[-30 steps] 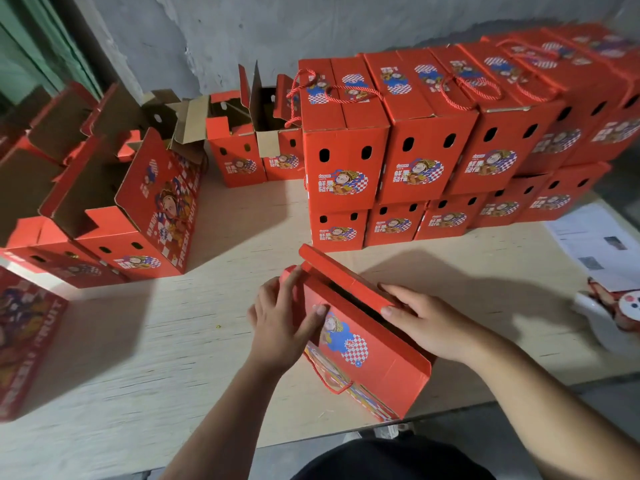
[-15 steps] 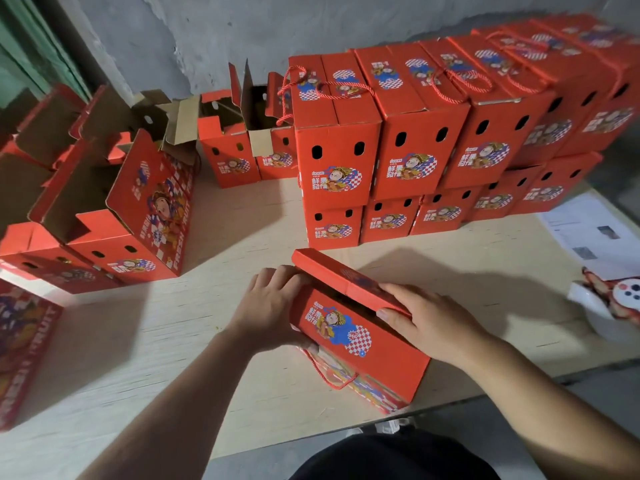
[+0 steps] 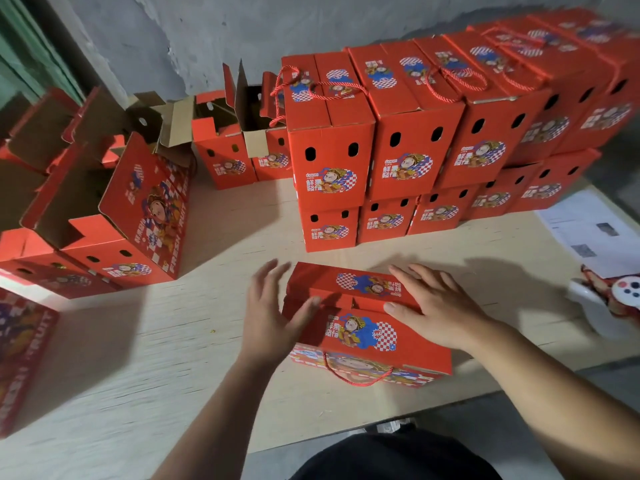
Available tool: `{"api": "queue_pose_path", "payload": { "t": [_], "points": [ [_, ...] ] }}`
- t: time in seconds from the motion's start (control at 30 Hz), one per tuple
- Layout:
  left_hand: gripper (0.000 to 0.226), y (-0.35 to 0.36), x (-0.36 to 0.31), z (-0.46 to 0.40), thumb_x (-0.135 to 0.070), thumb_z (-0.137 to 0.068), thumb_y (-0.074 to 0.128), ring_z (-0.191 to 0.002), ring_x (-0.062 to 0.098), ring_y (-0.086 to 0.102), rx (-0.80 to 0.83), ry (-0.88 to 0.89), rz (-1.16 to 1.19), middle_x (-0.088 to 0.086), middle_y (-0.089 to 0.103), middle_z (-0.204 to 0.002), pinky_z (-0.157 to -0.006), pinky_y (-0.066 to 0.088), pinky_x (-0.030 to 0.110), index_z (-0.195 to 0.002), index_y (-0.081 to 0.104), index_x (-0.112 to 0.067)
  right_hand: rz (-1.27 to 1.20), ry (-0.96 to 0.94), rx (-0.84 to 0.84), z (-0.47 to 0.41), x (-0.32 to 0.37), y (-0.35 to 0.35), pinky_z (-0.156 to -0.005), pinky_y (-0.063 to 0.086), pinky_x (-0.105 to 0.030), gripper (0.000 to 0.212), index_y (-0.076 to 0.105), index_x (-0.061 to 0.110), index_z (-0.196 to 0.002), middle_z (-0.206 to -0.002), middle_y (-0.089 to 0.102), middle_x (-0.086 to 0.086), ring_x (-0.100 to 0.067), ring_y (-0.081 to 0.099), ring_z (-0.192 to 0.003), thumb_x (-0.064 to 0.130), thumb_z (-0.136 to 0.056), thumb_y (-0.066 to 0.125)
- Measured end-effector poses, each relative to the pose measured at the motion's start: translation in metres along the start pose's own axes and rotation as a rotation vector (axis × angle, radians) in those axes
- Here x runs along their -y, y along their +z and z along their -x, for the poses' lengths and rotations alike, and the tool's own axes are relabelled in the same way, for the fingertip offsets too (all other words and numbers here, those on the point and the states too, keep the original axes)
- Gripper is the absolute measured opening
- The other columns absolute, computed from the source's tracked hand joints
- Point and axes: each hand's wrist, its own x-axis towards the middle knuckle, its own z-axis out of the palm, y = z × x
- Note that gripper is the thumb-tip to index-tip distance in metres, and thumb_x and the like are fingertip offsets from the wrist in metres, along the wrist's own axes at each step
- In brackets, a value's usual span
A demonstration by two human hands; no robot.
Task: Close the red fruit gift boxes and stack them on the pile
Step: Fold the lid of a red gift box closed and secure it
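Note:
A red fruit gift box [image 3: 360, 336] lies near the front edge of the wooden table [image 3: 156, 358], its two top flaps folded down and meeting along the middle, a red cord handle hanging at its front. My left hand [image 3: 272, 320] is at the box's left end with straight spread fingers and the thumb against the flap seam. My right hand [image 3: 433, 306] lies flat on the right part of the top flaps. Behind stands the pile of closed red boxes [image 3: 415, 140], two layers high, running to the right.
Several open red boxes [image 3: 114, 216] with raised flaps stand at the left and back left. A flat red box [image 3: 20, 358] lies at the far left edge. Paper sheets [image 3: 588, 230] and a white object with a red toy [image 3: 609, 299] sit at the right.
The box has turned square to me and its top flaps have come down shut. My left hand has let go of the end and spread out; my right hand has flattened onto the top.

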Motion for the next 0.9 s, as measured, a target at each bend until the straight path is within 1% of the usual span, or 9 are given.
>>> {"api": "queue_pose_path", "payload": {
  "t": [0.07, 0.13, 0.4, 0.5, 0.6, 0.67, 0.73, 0.8, 0.9],
  "points": [
    [0.085, -0.003, -0.002, -0.019, -0.075, -0.086, 0.064, -0.146, 0.026, 0.038, 0.246, 0.158, -0.246, 0.0, 0.038, -0.164, -0.118, 0.038, 0.048, -0.154, 0.049, -0.026, -0.004, 0.008, 0.004, 0.001, 0.003, -0.001, -0.123, 0.023, -0.049, 0.085, -0.008, 0.057, -0.156, -0.169, 0.0, 0.018, -0.026, 0.009, -0.154, 0.093, -0.083, 0.016],
    [0.088, -0.006, -0.007, -0.033, -0.078, -0.085, 0.058, -0.147, 0.026, 0.04, 0.406, 0.163, -0.329, -0.002, 0.04, -0.164, -0.118, 0.039, 0.052, -0.156, 0.047, -0.028, 0.008, 0.011, 0.01, 0.003, 0.005, -0.001, -0.124, 0.023, -0.051, 0.086, -0.012, 0.057, -0.155, -0.169, -0.003, 0.016, -0.028, 0.007, -0.154, 0.092, -0.083, 0.019],
    [0.096, -0.001, -0.013, -0.044, -0.084, -0.074, 0.048, -0.125, 0.029, 0.053, 0.425, 0.154, -0.465, -0.008, 0.046, -0.148, -0.106, 0.049, 0.049, -0.157, 0.044, -0.036, 0.018, 0.008, -0.006, 0.006, 0.003, 0.006, -0.125, 0.019, -0.053, 0.085, -0.02, 0.056, -0.153, -0.167, -0.008, 0.011, -0.032, 0.005, -0.153, 0.086, -0.089, 0.026],
    [0.103, -0.003, -0.018, -0.052, -0.095, -0.072, 0.05, -0.12, 0.027, 0.058, 0.442, 0.143, -0.481, -0.007, 0.052, -0.141, -0.1, 0.053, 0.047, -0.154, 0.047, -0.033, 0.048, -0.052, -0.002, 0.003, 0.001, -0.001, -0.116, 0.033, -0.045, 0.082, -0.004, 0.051, -0.158, -0.163, 0.02, 0.007, -0.026, 0.027, -0.145, 0.085, -0.09, 0.025],
    [0.097, -0.008, -0.021, -0.055, -0.09, -0.076, 0.056, -0.114, 0.022, 0.065, 0.228, 0.114, -0.376, -0.003, 0.063, -0.129, -0.09, 0.058, 0.043, -0.148, 0.052, -0.025, -0.096, -0.063, -0.09, 0.0, -0.004, -0.017, -0.091, 0.054, -0.037, 0.076, 0.036, 0.046, -0.152, -0.142, 0.06, 0.009, -0.019, 0.061, -0.121, 0.087, -0.088, 0.03],
    [0.08, -0.004, -0.024, -0.046, -0.077, -0.087, 0.062, -0.113, 0.025, 0.06, -0.045, 0.22, -0.355, 0.004, 0.063, -0.125, -0.092, 0.052, 0.044, -0.138, 0.057, -0.016, -0.173, -0.059, -0.227, -0.002, -0.005, -0.027, -0.088, 0.056, -0.038, 0.067, 0.052, 0.04, -0.143, -0.131, 0.069, 0.008, -0.02, 0.067, -0.114, 0.08, -0.094, 0.031],
    [0.063, 0.007, -0.026, -0.027, -0.067, -0.093, 0.061, -0.108, 0.032, 0.052, -0.195, 0.443, -0.424, 0.011, 0.059, -0.119, -0.091, 0.044, 0.047, -0.125, 0.059, -0.013, -0.201, -0.048, -0.332, -0.004, -0.004, -0.032, -0.087, 0.054, -0.033, 0.064, 0.056, 0.032, -0.142, -0.132, 0.069, 0.007, -0.019, 0.067, -0.117, 0.072, -0.097, 0.035],
    [0.055, 0.019, -0.024, -0.004, -0.066, -0.096, 0.062, -0.098, 0.032, 0.051, -0.057, 0.676, -0.425, 0.009, 0.058, -0.113, -0.084, 0.044, 0.048, -0.118, 0.058, -0.015, -0.216, -0.064, -0.357, -0.002, -0.001, -0.032, -0.088, 0.052, -0.031, 0.071, 0.053, 0.033, -0.145, -0.138, 0.065, 0.01, -0.016, 0.064, -0.121, 0.078, -0.093, 0.036],
    [0.077, 0.027, -0.021, 0.016, -0.08, -0.09, 0.055, -0.12, 0.029, 0.055, 0.294, 0.628, -0.455, 0.001, 0.058, -0.136, -0.103, 0.046, 0.048, -0.14, 0.057, -0.022, -0.257, -0.087, -0.165, 0.002, 0.004, -0.026, -0.093, 0.052, -0.033, 0.087, 0.04, 0.043, -0.151, -0.148, 0.055, 0.016, -0.011, 0.058, -0.125, 0.094, -0.08, 0.036]
  ]
}}
